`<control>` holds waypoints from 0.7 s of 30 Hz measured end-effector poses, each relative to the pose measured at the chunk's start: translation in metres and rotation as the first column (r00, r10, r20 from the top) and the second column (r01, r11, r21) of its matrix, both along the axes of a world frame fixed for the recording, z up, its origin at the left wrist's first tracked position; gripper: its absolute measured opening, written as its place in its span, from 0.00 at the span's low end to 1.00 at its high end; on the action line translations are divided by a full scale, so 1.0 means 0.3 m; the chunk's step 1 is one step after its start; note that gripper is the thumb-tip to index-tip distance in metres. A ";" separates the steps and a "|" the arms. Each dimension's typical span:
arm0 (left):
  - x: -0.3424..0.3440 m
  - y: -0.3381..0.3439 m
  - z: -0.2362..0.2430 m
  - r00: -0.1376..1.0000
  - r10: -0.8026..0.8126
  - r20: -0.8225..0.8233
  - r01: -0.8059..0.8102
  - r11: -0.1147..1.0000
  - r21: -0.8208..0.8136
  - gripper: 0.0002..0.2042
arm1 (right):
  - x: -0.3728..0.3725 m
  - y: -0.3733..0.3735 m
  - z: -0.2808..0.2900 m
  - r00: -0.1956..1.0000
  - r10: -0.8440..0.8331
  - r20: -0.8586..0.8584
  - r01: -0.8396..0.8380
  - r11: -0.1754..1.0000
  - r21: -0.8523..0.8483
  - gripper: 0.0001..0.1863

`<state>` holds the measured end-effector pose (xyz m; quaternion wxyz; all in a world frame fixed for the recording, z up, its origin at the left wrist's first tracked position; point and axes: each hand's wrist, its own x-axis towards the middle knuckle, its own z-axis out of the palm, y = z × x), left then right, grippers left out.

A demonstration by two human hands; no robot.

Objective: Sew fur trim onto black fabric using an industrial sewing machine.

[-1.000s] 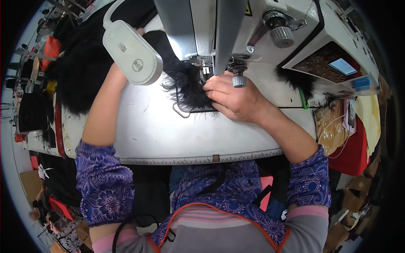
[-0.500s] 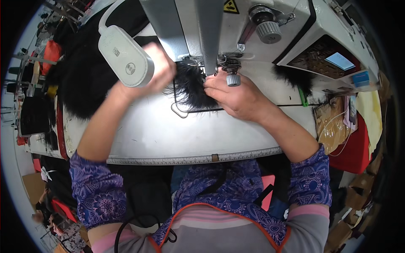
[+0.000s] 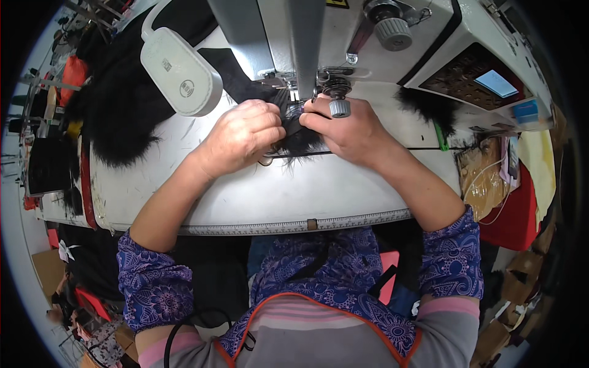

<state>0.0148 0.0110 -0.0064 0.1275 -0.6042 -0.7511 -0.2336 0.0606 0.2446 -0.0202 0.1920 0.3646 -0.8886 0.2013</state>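
Observation:
Black furry fabric (image 3: 297,141) lies under the white sewing machine's presser foot (image 3: 295,95). My left hand (image 3: 244,135) is on the left edge of the fur, fingers curled and pinched onto it. My right hand (image 3: 348,129) holds the fur from the right, close beside the foot, fingers bent. The fingertips of both hands are partly hidden in the fur and behind machine parts. A wire guide loop (image 3: 265,161) shows just below my left hand.
A white lamp (image 3: 181,73) hangs at upper left over piled black fur (image 3: 119,132). The control panel (image 3: 472,83) is at right, with black fur scraps (image 3: 423,113) below. A measuring tape (image 3: 270,226) runs along the table edge (image 3: 153,214). Red cloth (image 3: 509,224) lies at right.
My left hand has come out from behind the lamp and moved right and down onto the fur at the foot. My right hand has stayed by the foot.

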 end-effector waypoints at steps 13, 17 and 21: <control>0.010 0.014 -0.034 0.982 0.172 -0.078 -0.163 0.981 0.110 0.13 | 0.017 0.013 0.051 0.978 -0.120 0.172 0.107 0.991 0.084 0.18; 0.013 0.024 -0.021 0.930 0.289 -0.227 -0.279 0.957 0.074 0.13 | 0.013 0.006 0.042 0.974 -0.188 0.124 0.171 0.976 0.137 0.17; -0.016 0.038 -0.059 0.929 0.291 -0.227 -0.273 0.956 0.109 0.11 | 0.008 -0.026 0.039 0.917 -0.399 0.008 0.395 0.911 0.115 0.15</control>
